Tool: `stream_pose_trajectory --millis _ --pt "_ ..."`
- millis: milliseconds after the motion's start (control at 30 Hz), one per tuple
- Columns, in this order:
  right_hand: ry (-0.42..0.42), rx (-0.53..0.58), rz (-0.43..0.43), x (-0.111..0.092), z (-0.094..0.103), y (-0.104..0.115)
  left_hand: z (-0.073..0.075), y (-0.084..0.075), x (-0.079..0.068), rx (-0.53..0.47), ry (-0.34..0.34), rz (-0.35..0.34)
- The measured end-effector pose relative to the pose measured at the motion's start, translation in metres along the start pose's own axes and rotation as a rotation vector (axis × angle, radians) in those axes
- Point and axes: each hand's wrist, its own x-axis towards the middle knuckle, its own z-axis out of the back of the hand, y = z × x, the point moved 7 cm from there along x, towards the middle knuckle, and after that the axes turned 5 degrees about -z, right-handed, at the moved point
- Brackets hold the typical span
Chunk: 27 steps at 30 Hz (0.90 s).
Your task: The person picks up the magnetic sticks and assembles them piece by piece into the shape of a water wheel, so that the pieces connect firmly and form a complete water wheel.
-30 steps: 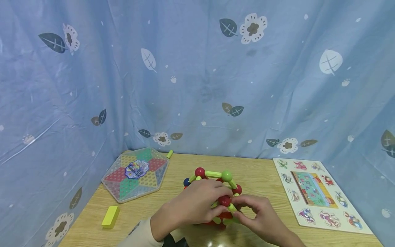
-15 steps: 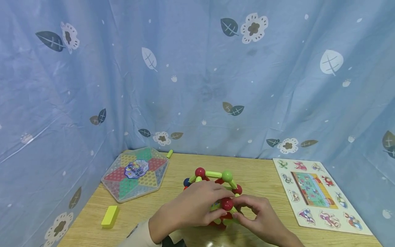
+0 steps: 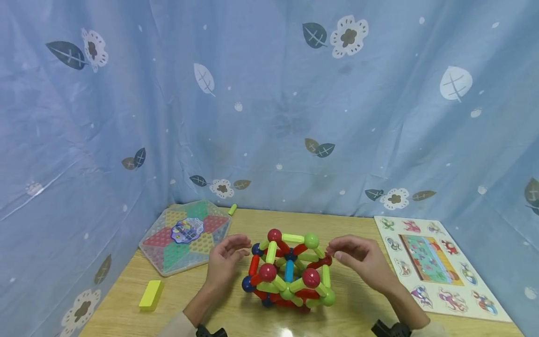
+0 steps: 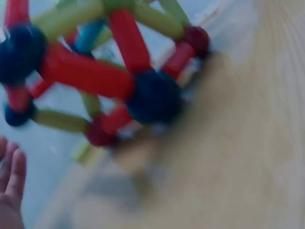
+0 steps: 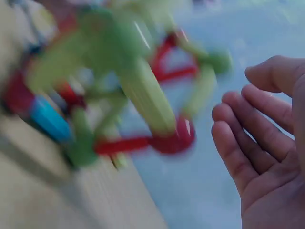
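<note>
A ball-and-rod building-toy frame point(image 3: 289, 271) stands on the wooden table, with red, dark blue and green balls joined by yellow-green, red and blue rods. Left of it is my left hand point(image 3: 226, 262), its fingers loosely bent and holding nothing. On the other side hovers my right hand point(image 3: 364, 260), fingertips close to a red ball at the frame's right. The right wrist view shows that hand point(image 5: 267, 129) with a gap between it and the frame point(image 5: 147, 95). In the left wrist view the frame point(image 4: 95, 76) is blurred, and only some fingers point(image 4: 16, 176) show.
A hexagonal Chinese checkers board point(image 3: 168, 260) lies at the back left, with a small yellow-green rod point(image 3: 232, 209) beside it. A yellow block point(image 3: 150, 296) sits at the front left. At the right is a sea-animal picture board point(image 3: 421, 294). Blue curtains point(image 3: 269, 117) hang behind the table.
Both hands have let go of the frame and moved apart, the left one to the left and the right one slightly up and right. The whole frame now shows.
</note>
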Motion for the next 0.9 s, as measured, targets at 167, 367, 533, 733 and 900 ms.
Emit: stream_pose_trajectory --millis 167,367,533,733,900 --pt "-0.046 0.068 -0.147 0.036 0.026 -0.055 -0.019 0.041 -0.010 0.025 0.293 0.178" --pt "0.074 0.071 -0.277 0.080 0.007 -0.097 -0.037 0.043 -0.013 0.172 0.461 0.114" --pt "0.171 0.067 -0.312 0.109 -0.019 -0.112 -0.035 0.040 -0.012 0.234 0.461 0.045" --pt "0.256 0.041 -0.356 0.128 -0.042 -0.124 -0.023 0.042 -0.011 0.250 0.433 0.025" --pt "0.320 -0.051 -0.346 0.140 -0.057 -0.131 -0.021 0.041 -0.010 0.228 0.414 0.017"
